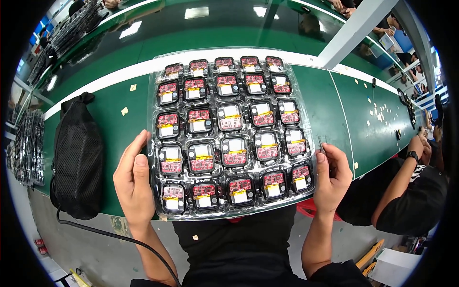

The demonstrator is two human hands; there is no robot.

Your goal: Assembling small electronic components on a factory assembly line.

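Note:
A clear plastic blister tray (154,179) lies in front of me, with several rows of square watch modules (234,151) in its pockets. Each module has a black frame, a red circuit board, a silver-white block and a strip of yellow tape. Along the tray's left edge is my left hand (135,179), its fingers stretched and its thumb apart; whether it touches the rim I cannot tell. At the right edge, my right hand (332,177) is closed around thin dark tweezers (321,145), with their tips pointing away from me.
A black mesh bag (79,155) with a cable stands at the left on the green bench (330,115). Stacked trays (26,148) are farther left. Behind the tray runs a white ledge with a grey post (354,33). A co-worker (406,191) sits at the right, near scattered paper bits.

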